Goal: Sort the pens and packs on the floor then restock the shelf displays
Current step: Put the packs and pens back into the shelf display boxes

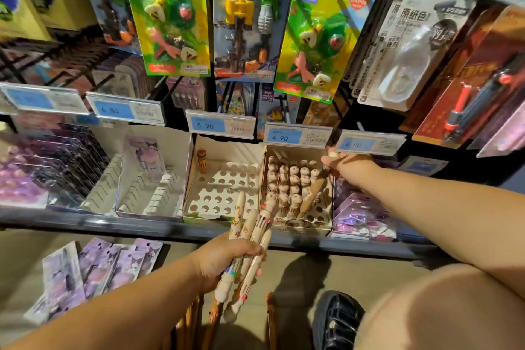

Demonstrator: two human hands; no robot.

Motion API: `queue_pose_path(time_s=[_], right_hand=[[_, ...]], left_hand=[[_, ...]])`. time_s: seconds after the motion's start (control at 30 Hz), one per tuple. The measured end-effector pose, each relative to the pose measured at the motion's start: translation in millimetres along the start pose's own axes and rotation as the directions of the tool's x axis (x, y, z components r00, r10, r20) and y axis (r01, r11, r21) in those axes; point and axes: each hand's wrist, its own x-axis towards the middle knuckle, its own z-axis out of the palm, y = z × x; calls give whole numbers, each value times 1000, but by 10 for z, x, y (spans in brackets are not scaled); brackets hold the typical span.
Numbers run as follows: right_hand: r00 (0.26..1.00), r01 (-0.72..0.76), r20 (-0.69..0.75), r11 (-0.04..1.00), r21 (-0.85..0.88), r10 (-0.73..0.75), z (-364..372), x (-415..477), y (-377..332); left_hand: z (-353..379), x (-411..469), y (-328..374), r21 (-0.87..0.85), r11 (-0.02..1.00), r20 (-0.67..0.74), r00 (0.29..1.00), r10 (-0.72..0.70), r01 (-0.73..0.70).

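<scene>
Left hand (223,260) grips pens (251,229); right hand (345,164) holds pen (313,189) (brown).

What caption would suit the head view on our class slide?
Left hand grips a bunch of pens; right hand holds one pen at the fuller tray.

Left hand (224,258) gripping cream pens (252,233), right hand (345,165) seemingly pinching one pen (312,190) over display box (301,226), purple packs (99,267) on floor (363,270)

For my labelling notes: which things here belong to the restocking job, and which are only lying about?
Job: left hand gripping pen bundle; right hand holding one pen; stocked pen tray; nearly empty holed tray; purple packs on floor.
Lying about: hanging eraser packs; price tags; shoe.
</scene>
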Motion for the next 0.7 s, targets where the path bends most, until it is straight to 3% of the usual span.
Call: queue_pose_path(time_s=[0.1,0.2,0.3,0.47,0.7], right_hand=[[1000,-5,23,999,-34,5,-64,-68,119],[993,111,-41,994,-26,-112,4,-71,182],[970,197,-110,967,-158,-216,80,-54,190],[967,247,50,865,-436,-251,121,-123,133],[964,259,94,803,-537,-249,170,-167,115]], left_hand=[[3,35,5,-52,999,-24,1000,6,-7],[25,62,6,-65,998,-25,1000,3,-4],[53,70,4,-56,998,-16,1000,-6,5],[80,63,14,-62,998,-15,1000,2,-3],[84,66,42,-93,996,-36,999,6,-9]])
